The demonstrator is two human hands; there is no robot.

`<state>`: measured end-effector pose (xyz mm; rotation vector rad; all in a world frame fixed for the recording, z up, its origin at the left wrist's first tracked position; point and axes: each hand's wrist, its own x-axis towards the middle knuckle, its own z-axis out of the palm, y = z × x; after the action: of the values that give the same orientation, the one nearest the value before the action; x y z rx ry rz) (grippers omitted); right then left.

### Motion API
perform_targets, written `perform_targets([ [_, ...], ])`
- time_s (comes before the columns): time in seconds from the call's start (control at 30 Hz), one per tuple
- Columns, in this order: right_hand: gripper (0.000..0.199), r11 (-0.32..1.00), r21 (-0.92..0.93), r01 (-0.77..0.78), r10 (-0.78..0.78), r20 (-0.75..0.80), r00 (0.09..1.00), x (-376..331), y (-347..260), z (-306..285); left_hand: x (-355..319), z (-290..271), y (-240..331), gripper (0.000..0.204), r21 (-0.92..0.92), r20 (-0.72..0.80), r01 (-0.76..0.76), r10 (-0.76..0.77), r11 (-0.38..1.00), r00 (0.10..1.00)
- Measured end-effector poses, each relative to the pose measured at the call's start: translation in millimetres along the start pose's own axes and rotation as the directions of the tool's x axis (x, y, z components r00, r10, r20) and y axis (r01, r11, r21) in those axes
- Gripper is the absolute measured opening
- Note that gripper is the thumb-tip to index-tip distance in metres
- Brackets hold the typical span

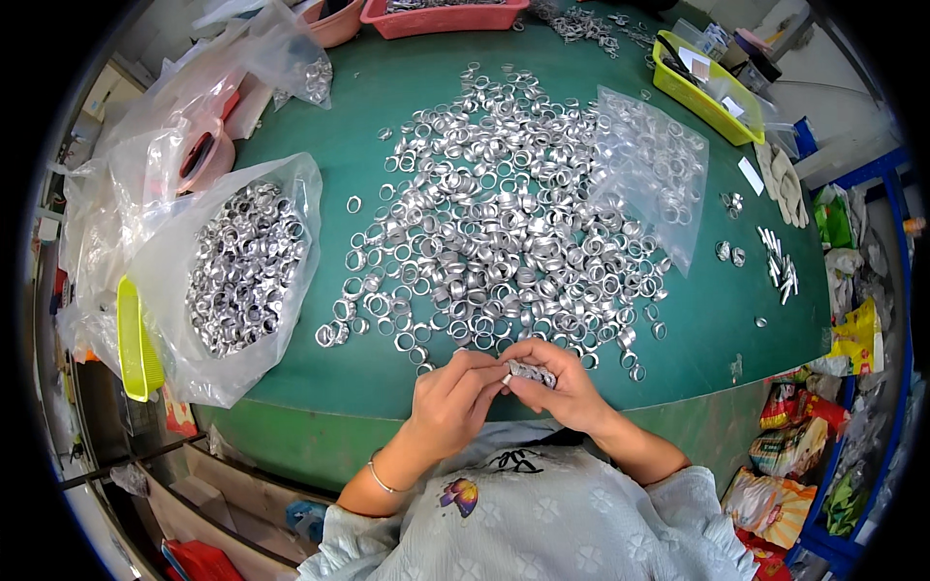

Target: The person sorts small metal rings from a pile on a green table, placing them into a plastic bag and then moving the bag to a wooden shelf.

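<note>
Both hands are meeting just below the big heap of metal rings [504, 213] on the green tabletop [368, 378]. The right hand [562, 387] is pinching a short stack of rings [531, 373] in a closed grip; the left hand [450, 402], fingers curled shut, is pressing the stack's end. Judging by this, stacking is underway; adding another ring calls for reaching up into the heap.

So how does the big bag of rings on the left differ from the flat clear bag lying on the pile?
The left bag bulges, packed full of metal rings; the flat bag holds only a thin scatter. The left bag sits at the table's edge beside the loose pile, while the flat bag lies partly on it. Both are clear plastic holding silver rings.
</note>
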<state>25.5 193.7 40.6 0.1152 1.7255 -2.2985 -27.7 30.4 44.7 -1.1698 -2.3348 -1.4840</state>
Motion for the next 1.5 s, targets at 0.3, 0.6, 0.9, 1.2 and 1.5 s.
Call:
perform_targets([
  [0.3, 0.023, 0.978, 0.198, 0.067, -0.049, -0.094, 0.994, -8.2, -1.6, 13.0, 5.5, 8.3, -3.9, 0.030, 0.058, -0.133, -0.220, 0.226, 0.974, 0.965],
  [0.6, 0.039, 0.811, -0.364, 0.457, -0.476, 0.043, 0.878, -1.4, -0.1, -5.0, 0.4, -5.9, 12.7, 0.021, -0.601, 0.286, 0.585, -0.538, 0.544, 0.793],
  [0.9, 0.046, 0.643, -0.592, 0.486, -0.485, 0.176, 0.856, -1.5, -13.8, -8.3, -8.9, 5.0, 10.8, 0.027, -0.715, 0.634, 0.696, -0.489, -0.074, 0.600],
  [1.2, 0.042, 0.589, -0.562, 0.581, -0.580, 0.208, 0.788, -5.7, -3.3, -5.4, -16.5, 8.9, 19.6, 0.030, -0.745, 0.445, 0.621, -0.511, 0.243, 0.735],
  [1.5, 0.038, 0.544, -0.575, 0.611, -0.625, 0.209, 0.752, -4.2, -5.7, -3.5, -8.5, 6.9, 29.6, 0.023, -0.755, 0.394, 0.609, -0.573, 0.244, 0.719],
])
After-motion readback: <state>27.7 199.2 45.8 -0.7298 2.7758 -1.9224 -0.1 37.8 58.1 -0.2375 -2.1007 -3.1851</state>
